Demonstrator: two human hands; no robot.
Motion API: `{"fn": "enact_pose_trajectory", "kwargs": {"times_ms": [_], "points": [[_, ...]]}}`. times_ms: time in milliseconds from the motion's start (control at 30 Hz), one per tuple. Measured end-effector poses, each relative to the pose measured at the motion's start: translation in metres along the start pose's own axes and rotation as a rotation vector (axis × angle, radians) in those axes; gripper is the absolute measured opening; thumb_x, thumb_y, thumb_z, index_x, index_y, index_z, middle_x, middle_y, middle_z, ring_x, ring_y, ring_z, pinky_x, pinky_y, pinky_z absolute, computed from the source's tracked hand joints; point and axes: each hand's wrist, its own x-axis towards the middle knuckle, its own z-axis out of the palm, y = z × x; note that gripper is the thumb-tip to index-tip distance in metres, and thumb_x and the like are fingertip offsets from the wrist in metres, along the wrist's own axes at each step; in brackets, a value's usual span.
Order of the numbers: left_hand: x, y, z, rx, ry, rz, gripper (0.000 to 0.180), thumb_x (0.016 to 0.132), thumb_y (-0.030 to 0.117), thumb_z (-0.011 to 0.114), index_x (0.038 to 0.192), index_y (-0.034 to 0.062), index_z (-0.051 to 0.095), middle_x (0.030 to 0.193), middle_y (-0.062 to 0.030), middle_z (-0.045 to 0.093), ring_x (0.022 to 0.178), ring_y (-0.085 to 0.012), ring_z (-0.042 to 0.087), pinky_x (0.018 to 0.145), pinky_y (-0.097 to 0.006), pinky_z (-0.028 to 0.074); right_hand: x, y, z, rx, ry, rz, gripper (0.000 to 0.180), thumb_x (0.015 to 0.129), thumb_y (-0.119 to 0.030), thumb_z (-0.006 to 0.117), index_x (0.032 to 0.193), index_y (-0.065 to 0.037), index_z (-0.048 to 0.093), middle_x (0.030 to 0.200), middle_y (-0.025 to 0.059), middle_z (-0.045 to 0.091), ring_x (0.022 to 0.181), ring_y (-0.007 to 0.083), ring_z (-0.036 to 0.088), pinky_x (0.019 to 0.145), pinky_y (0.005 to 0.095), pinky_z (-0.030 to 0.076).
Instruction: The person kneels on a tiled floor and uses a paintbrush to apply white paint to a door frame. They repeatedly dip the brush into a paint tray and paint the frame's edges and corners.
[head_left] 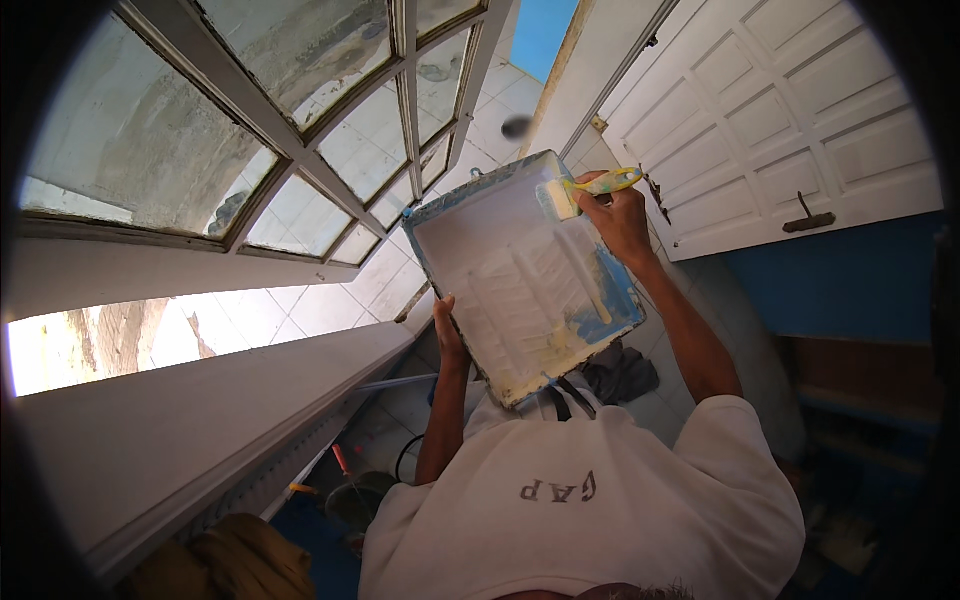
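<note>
A paint tray [490, 270], smeared with white, cream and blue paint, is held up in front of my chest. My left hand [449, 330] grips its left edge, with the fingers partly hidden behind the rim. In my right hand [618, 220] is a paintbrush [605, 182] with a yellow and green handle. Its pale bristles rest at the tray's upper right, against the inner wall. My right fingers are closed round the lower part of the handle.
A white-framed glass-paned door [300, 155] stands at the left. At the right is a white panelled door [770, 120] with a dark handle, above a blue wall [840, 290]. Pale tiles [385, 275] cover the floor. A dark bucket [362, 497] and brown cloth [240, 560] lie lower left.
</note>
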Motion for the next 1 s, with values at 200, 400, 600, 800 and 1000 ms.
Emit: {"fn": "enact_pose_trajectory", "kwargs": {"times_ms": [200, 400, 600, 800, 1000], "points": [[0.026, -0.027, -0.031, -0.019, -0.021, 0.046, 0.068, 0.104, 0.063, 0.042, 0.133, 0.0022, 0.049, 0.122, -0.0110, 0.059, 0.109, -0.0208, 0.061, 0.093, -0.037, 0.053, -0.038, 0.030, 0.007, 0.773, 0.101, 0.552, 0.033, 0.091, -0.026, 0.077, 0.115, -0.005, 0.067, 0.097, 0.0082, 0.073, 0.085, 0.0180, 0.072, 0.068, 0.0320, 0.056], [0.023, 0.006, -0.008, -0.099, 0.175, -0.053, 0.062, 0.091, 0.051, 0.055, 0.126, 0.0010, 0.058, 0.111, -0.0116, 0.064, 0.100, -0.0256, 0.063, 0.088, -0.038, 0.051, -0.057, 0.031, 0.004, 1.133, 0.112, 0.676, 0.036, 0.091, -0.028, 0.078, 0.117, -0.008, 0.064, 0.104, 0.0071, 0.070, 0.091, 0.0198, 0.072, 0.074, 0.0356, 0.055], [0.005, 0.059, 0.038, -0.103, 0.066, -0.124, 0.063, 0.090, 0.052, 0.057, 0.127, 0.0014, 0.058, 0.113, -0.0124, 0.064, 0.100, -0.0273, 0.063, 0.088, -0.039, 0.051, -0.055, 0.002, -0.016, 1.275, 0.065, 0.624, 0.027, 0.094, -0.030, 0.076, 0.112, -0.014, 0.064, 0.100, 0.0007, 0.069, 0.091, 0.0174, 0.072, 0.074, 0.0353, 0.054], [-0.004, 0.068, 0.042, -0.198, 0.023, -0.070, 0.066, 0.092, 0.052, 0.053, 0.134, 0.0015, 0.057, 0.118, -0.0134, 0.064, 0.107, -0.0285, 0.062, 0.093, -0.041, 0.050, -0.011, -0.064, -0.076, 1.282, -0.036, 0.254, 0.034, 0.095, -0.030, 0.075, 0.121, -0.012, 0.063, 0.103, 0.0018, 0.069, 0.091, 0.0152, 0.068, 0.071, 0.0365, 0.055], [-0.006, 0.059, 0.042, -0.114, 0.071, -0.079, 0.065, 0.090, 0.052, 0.053, 0.133, 0.0030, 0.056, 0.119, -0.0127, 0.062, 0.106, -0.0283, 0.061, 0.091, -0.041, 0.049, 0.061, -0.201, -0.197, 0.601, 0.380, -0.408, 0.035, 0.097, -0.021, 0.069, 0.123, 0.000, 0.064, 0.103, 0.0083, 0.070, 0.088, 0.0141, 0.067, 0.067, 0.0311, 0.056]]}}
